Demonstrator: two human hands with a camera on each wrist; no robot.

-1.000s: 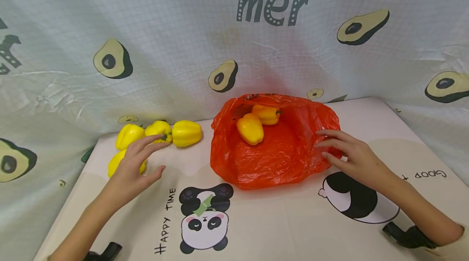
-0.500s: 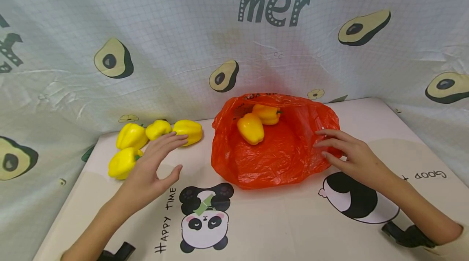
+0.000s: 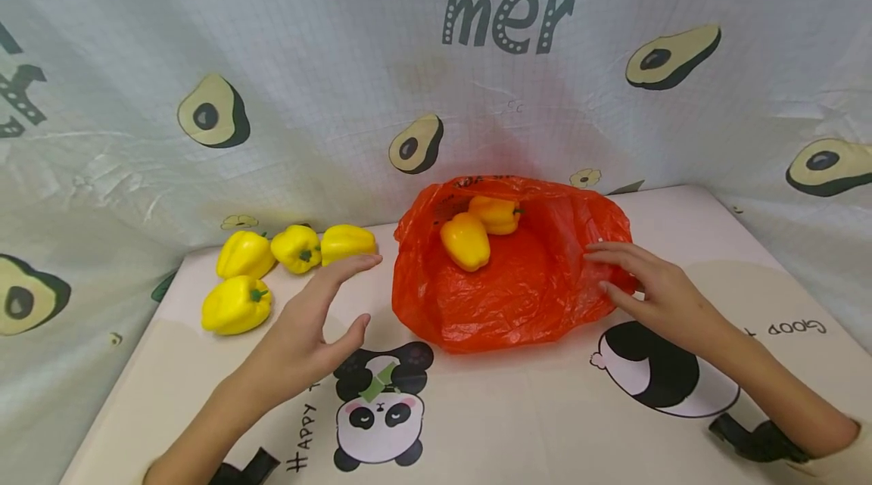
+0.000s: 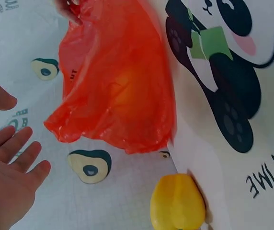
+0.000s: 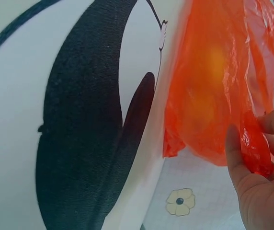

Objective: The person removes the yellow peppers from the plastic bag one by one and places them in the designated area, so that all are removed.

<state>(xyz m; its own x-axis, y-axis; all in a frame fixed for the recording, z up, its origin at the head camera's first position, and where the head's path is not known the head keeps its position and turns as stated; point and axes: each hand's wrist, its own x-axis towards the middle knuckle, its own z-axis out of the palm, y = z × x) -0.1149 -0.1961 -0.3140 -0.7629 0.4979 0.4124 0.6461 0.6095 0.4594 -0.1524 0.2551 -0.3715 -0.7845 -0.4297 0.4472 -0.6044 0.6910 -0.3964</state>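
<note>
A red plastic bag (image 3: 504, 311) lies on the table with its wide mouth facing me. Inside it are two yellow bell peppers, one in front (image 3: 465, 241) and one behind (image 3: 496, 214). My right hand (image 3: 657, 290) holds the bag's right rim; in the right wrist view a fold of red plastic (image 5: 254, 148) sits between thumb and fingers. Left of the bag hovers my left hand (image 3: 306, 337), thumb and fingers spread apart with nothing between them. The left wrist view shows this hand (image 4: 12, 172) apart from the bag (image 4: 118, 81).
Several yellow bell peppers stand at the table's back left, among them one nearest me (image 3: 235, 305) and one partly behind my left fingertips (image 3: 349, 243). A white cloth (image 3: 306, 107) printed with avocados hangs behind the table (image 3: 518, 417), which bears panda drawings.
My left hand has moved to the right, away from the peppers at the left and nearer the bag. The right hand stays at the bag's rim, and the peppers have not moved.
</note>
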